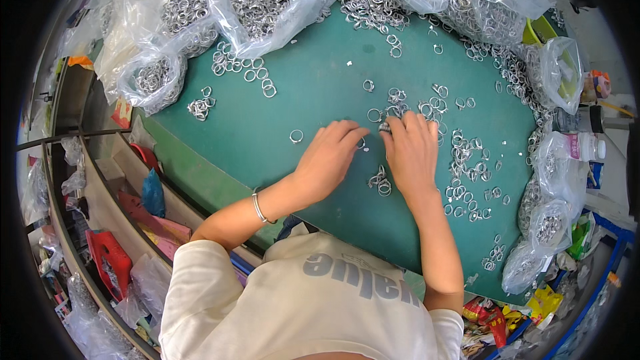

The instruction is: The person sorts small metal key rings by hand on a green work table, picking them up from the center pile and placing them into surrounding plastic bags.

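Observation:
My left hand [328, 155] is over the middle of the green tabletop, its fingers pressed together at the tips. A silver ring [361, 143] shows right by those fingertips; whether they grip it is hard to see. Close beside it, my right hand [411, 152] is closed with a small stack of silver rings [385, 128] between thumb and fingers. Just beyond the right hand lies a loose cluster of rings [397, 97]. One single ring [296, 136] rests left of my left hand, and a small pile of rings [381, 182] lies nearer me, between my forearms.
Clear plastic bags full of rings [260, 0] line the far edge of the green table [267, 127]. More bags [550, 223] and loose rings [470, 160] are on the right. Shelving with a red tray [107, 263] stands at the left.

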The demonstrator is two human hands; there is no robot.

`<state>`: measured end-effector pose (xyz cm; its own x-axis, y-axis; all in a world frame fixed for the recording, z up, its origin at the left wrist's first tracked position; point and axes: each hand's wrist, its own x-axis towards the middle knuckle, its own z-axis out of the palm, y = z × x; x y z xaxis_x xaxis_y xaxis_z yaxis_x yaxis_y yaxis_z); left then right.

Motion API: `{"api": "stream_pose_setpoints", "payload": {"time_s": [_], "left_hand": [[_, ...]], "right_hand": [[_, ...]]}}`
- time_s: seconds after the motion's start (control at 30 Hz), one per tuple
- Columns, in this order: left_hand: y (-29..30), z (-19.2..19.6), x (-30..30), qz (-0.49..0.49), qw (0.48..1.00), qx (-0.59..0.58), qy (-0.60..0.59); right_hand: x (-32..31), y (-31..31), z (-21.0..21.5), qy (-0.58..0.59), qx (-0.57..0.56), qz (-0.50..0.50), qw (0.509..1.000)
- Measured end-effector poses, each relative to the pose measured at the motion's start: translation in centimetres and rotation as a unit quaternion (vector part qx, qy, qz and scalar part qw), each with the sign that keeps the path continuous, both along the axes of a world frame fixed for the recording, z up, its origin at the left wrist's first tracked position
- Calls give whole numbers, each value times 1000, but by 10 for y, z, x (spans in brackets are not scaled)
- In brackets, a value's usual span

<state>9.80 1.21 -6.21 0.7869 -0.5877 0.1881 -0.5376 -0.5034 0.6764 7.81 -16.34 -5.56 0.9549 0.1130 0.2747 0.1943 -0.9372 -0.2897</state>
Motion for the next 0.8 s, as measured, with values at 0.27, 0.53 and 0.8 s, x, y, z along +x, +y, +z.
{"api": "stream_pose_setpoints", "payload": {"time_s": [0.27, 0.53, 0.8], "left_hand": [[-4, 11, -22, -91, 995, -20, 46], [-11, 6, -31, -17, 956, -98, 276], [-15, 19, -21, 20, 996, -72, 43]], "right_hand": [[-64, -37, 16, 160, 673, -170, 702], [-104, -32, 10, 203, 768, -121, 596], [-101, -21, 8, 265, 688, -142, 661]]}}
